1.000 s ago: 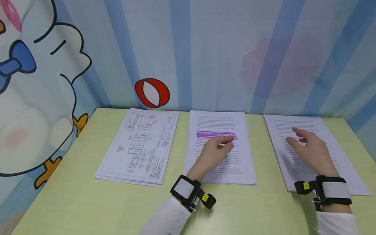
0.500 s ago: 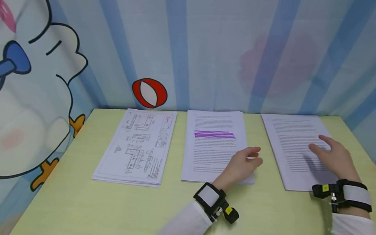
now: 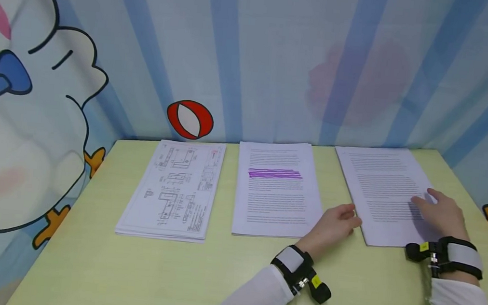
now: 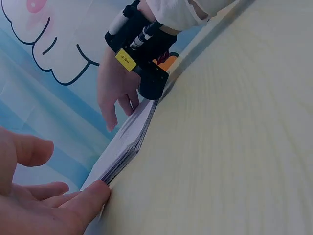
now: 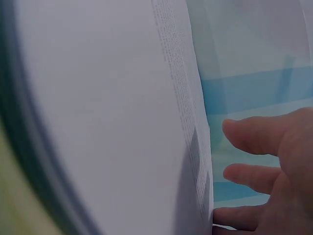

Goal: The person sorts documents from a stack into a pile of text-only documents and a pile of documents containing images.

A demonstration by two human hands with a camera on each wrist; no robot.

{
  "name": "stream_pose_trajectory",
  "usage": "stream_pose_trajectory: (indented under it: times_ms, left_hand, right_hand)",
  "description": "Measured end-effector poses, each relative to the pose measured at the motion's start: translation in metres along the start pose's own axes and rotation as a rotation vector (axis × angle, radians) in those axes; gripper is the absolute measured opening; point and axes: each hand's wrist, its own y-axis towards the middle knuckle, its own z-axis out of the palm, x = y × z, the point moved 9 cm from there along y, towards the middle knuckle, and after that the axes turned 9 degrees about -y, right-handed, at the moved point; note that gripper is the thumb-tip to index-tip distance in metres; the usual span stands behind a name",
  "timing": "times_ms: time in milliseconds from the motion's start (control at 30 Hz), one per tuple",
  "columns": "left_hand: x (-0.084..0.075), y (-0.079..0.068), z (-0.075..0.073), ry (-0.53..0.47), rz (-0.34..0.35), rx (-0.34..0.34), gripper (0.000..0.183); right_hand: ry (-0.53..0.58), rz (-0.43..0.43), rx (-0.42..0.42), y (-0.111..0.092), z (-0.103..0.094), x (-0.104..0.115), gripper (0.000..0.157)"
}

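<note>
The right-hand stack of printed paper [image 3: 382, 189] lies between my two hands. My left hand [image 3: 331, 229] is at its left edge, fingers relaxed and thumb apart. In the left wrist view, a fingertip of that left hand [image 4: 63, 205] meets the side of the stack [image 4: 128, 142]. My right hand [image 3: 445, 216] is over the stack's right edge, thumb and forefinger spread above the page. In the right wrist view, the lower fingers of the right hand [image 5: 279, 181] come right to the edge of the paper [image 5: 112, 122]. Neither hand grips anything.
A middle paper stack [image 3: 274, 206] bears purple marker strokes. Further left lies a stack of technical drawings [image 3: 175, 190]. All rest on a pale yellow table [image 3: 150, 275], with a cartoon-printed curtain [image 3: 278, 58] behind it. Each wrist wears a strapped camera.
My left hand has moved right, off the middle stack to the right stack's left edge. My right hand has shifted right and lower, from over the page to its right edge.
</note>
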Motion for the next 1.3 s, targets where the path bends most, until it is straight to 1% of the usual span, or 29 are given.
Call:
stream_pose_trajectory:
  times_ms: [100, 167, 267, 367, 533, 733, 867, 967, 1067, 1133, 1300]
  left_hand:
    - [0.003, 0.003, 0.003, -0.122, -0.019, -0.025, 0.048]
    - [0.003, 0.004, 0.004, -0.170, -0.027, -0.037, 0.049]
    - [0.005, 0.005, 0.005, -0.218, -0.039, -0.050, 0.048]
    - [0.006, 0.007, 0.005, -0.255, -0.053, -0.058, 0.048]
    - [0.010, 0.010, 0.004, -0.290, -0.064, -0.055, 0.049]
    - [0.011, 0.011, 0.004, -0.327, -0.081, -0.053, 0.048]
    - [0.010, 0.011, 0.004, -0.385, -0.092, -0.075, 0.045]
    - [0.010, 0.011, 0.004, -0.414, -0.093, -0.100, 0.044]
    - [0.009, 0.012, 0.003, -0.430, -0.080, -0.123, 0.047]
    - [0.008, 0.013, 0.003, -0.426, -0.064, -0.128, 0.045]
    - [0.007, 0.016, 0.002, -0.407, -0.039, -0.112, 0.042]
  right_hand:
    - [-0.010, -0.016, 0.009, -0.001, 0.004, 0.003, 0.086]
    - [-0.019, -0.026, 0.014, -0.003, 0.004, 0.005, 0.084]
    - [-0.027, -0.044, 0.015, -0.004, 0.004, 0.008, 0.083]
    - [-0.030, -0.045, 0.016, -0.005, 0.003, 0.009, 0.083]
    - [-0.049, -0.016, 0.038, -0.005, 0.005, 0.009, 0.084]
    - [-0.070, -0.017, 0.037, -0.005, 0.006, 0.010, 0.086]
    - [-0.081, -0.015, 0.023, -0.003, 0.006, 0.010, 0.086]
    - [-0.088, -0.023, -0.007, -0.004, 0.004, 0.013, 0.084]
    - [-0.094, -0.037, -0.033, -0.005, 0.002, 0.017, 0.080]
    - [-0.099, -0.047, -0.044, -0.006, 0.001, 0.020, 0.078]
    - [-0.116, -0.068, -0.069, -0.008, 0.000, 0.027, 0.074]
